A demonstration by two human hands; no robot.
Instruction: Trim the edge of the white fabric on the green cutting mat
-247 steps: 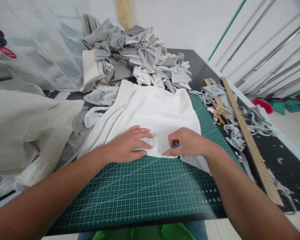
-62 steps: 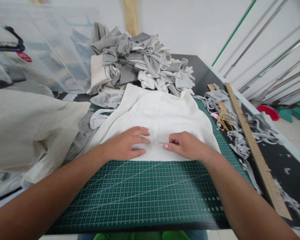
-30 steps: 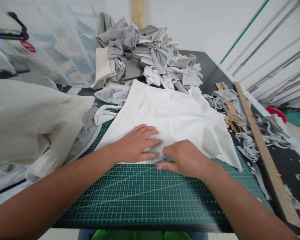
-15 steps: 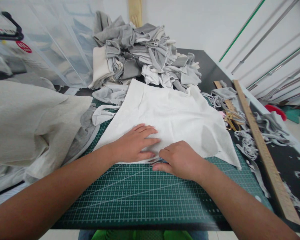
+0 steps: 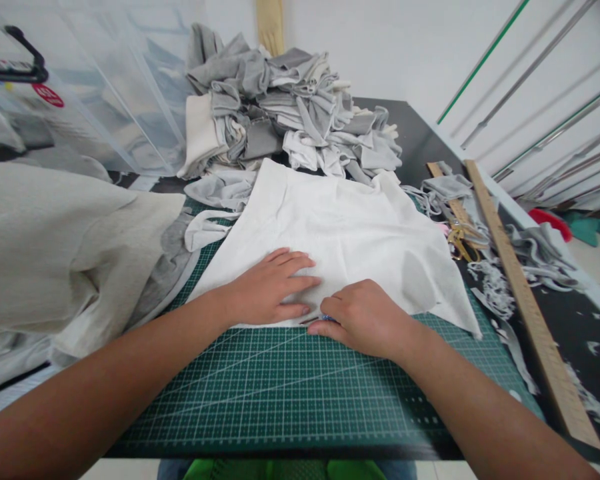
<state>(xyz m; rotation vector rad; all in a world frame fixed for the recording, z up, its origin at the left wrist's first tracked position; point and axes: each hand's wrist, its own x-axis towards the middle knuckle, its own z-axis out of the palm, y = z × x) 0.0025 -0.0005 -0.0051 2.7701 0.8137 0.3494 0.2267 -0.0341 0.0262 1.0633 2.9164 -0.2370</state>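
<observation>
A white cloth (image 5: 325,220) lies spread on the green cutting mat (image 5: 280,393). My left hand (image 5: 270,287) rests flat on its near part with the fingers spread. Just to the right, my right hand (image 5: 360,317) is closed around a small tool with a blue part (image 5: 329,318) and a thin metal tip, mostly hidden by the fingers. The tip points left along the near edge of the cloth, close to my left thumb.
Behind the cloth is a heap of grey and white fabric (image 5: 300,107). Beige cloth (image 5: 80,247) and a clear plastic box (image 5: 115,87) stand at left. Gold-handled scissors (image 5: 463,243), a wooden ruler (image 5: 530,303) and fabric scraps (image 5: 495,287) lie at right.
My right hand has shifted very slightly to the right, and the metal tip looks narrower. My left hand stays in place on the cloth.
</observation>
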